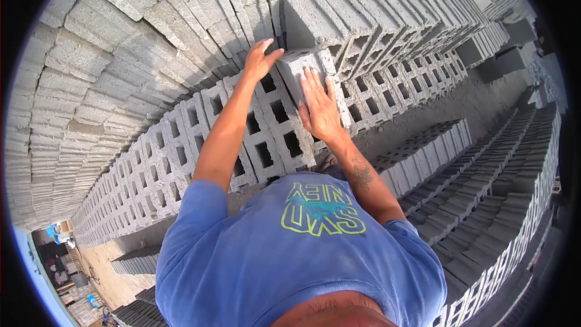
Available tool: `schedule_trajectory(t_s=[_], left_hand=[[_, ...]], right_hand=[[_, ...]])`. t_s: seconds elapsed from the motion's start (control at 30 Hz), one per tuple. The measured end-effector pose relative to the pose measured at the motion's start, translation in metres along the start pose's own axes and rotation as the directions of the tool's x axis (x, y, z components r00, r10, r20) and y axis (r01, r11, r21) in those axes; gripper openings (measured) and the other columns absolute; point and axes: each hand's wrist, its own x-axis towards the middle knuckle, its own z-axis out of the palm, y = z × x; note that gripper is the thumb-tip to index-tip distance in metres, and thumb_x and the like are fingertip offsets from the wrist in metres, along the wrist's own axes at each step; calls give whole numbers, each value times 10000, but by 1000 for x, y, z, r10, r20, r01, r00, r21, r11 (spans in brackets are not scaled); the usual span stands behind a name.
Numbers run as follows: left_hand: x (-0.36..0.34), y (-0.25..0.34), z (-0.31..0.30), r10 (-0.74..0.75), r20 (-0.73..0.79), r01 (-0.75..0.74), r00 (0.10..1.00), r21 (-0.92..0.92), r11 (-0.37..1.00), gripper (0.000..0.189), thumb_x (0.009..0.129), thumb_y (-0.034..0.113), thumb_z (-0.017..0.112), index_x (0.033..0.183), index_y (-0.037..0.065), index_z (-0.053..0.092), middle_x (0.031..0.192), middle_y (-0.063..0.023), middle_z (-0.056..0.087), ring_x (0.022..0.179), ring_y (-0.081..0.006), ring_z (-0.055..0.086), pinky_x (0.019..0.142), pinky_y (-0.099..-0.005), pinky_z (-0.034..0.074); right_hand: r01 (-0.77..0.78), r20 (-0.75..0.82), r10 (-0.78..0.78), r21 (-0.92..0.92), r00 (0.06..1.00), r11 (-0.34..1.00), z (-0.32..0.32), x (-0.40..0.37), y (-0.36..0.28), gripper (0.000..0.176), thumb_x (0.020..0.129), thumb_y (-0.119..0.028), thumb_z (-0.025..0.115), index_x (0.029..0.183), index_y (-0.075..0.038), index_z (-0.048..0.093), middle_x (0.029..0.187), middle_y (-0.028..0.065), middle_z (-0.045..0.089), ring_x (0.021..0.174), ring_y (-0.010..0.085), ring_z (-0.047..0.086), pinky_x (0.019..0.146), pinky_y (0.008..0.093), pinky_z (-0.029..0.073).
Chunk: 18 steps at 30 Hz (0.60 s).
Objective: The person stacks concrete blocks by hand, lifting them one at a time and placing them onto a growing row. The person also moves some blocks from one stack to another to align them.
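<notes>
A grey concrete hollow block stands on a row of blocks directly in front of me. My right hand lies flat on its near face, fingers stretched toward the top edge. At the block's far left corner is my left hand, thumb and fingers spread, the thumb tip right by the edge. Beneath both hands runs the lower row of hollow blocks, its openings facing me. Beside the block, on the right, a line of upright hollow blocks sits on the same row.
A tall wall of stacked blocks curves along the left and back. To the right, a short row of blocks stands on the ground, with longer stacks beyond it. A dirt strip runs between the stacks.
</notes>
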Motion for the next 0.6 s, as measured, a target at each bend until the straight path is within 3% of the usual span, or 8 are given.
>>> schedule_trajectory(t_s=[0.03, 0.1, 0.13, 0.23, 0.3, 0.33, 0.43, 0.6], left_hand=[[13, 3, 6, -67, 236, 57, 970, 49, 997, 563, 836, 445, 647, 1233, 48, 604, 1258, -202, 586, 1196, -328, 534, 1013, -369, 402], [29, 6, 18, -165, 642, 90, 749, 148, 985, 590, 790, 469, 667, 1235, 84, 624, 1239, -169, 616, 1108, -289, 597, 948, -337, 438], [32, 15, 21, -259, 730, 161, 632, 203, 966, 511, 791, 466, 658, 1090, 53, 692, 1174, -186, 640, 1055, -272, 617, 891, -331, 452], [23, 32, 23, -165, 815, -50, 555, 230, 972, 480, 805, 474, 635, 912, 13, 713, 1053, -207, 655, 984, -286, 622, 851, -350, 461], [9, 35, 27, 15, 781, -312, 625, 232, 921, 466, 830, 450, 623, 851, -11, 691, 957, -214, 635, 917, -311, 601, 838, -379, 461], [-2, 28, 28, 207, 754, -408, 623, 88, 909, 429, 841, 405, 635, 876, -20, 679, 951, -211, 617, 912, -339, 574, 849, -403, 452], [-45, 28, 34, 473, 543, -544, 693, -36, 838, 417, 796, 367, 698, 856, -44, 657, 854, -220, 622, 855, -372, 579, 810, -409, 466], [-48, 60, 54, 157, 860, -382, 486, 47, 923, 633, 680, 529, 710, 741, -93, 607, 736, -309, 604, 752, -445, 626, 713, -464, 488]], right_hand=[[-16, -6, 16, -14, 1000, 1000, 0, -14, -4, 661, 825, -47, 590, 1424, 25, 322, 1474, 224, 357, 1388, 362, 320, 1135, 538, 175], [-94, -84, 97, 35, 992, 995, 2, -39, -13, 658, 831, -45, 608, 1417, 32, 321, 1435, 225, 416, 1340, 365, 400, 1116, 546, 222], [-116, -90, 118, 25, 989, 993, -1, -47, -19, 658, 831, -45, 608, 1417, 32, 321, 1435, 225, 416, 1340, 365, 400, 1116, 546, 222], [-275, -101, 271, -24, 957, 961, -3, -72, -39, 692, 832, -65, 646, 1427, 34, 308, 1398, 197, 473, 1317, 334, 439, 1116, 559, 220], [-330, -77, 326, -60, 942, 942, -9, -83, -49, 691, 831, -60, 645, 1428, 29, 309, 1398, 197, 472, 1313, 333, 445, 1115, 566, 215], [-360, -49, 357, -93, 933, 928, -11, -90, -54, 691, 830, -55, 644, 1429, 24, 311, 1398, 196, 472, 1309, 331, 450, 1115, 573, 211], [-406, -51, 403, -80, 914, 910, -11, -110, -60, 696, 824, -52, 653, 1428, 21, 315, 1395, 204, 472, 1304, 341, 455, 1114, 594, 186], [-444, -4, 444, -23, 896, 896, -7, -154, -64, 731, 818, -46, 663, 1434, 35, 279, 1392, 258, 445, 1326, 397, 409, 1103, 631, 158]])
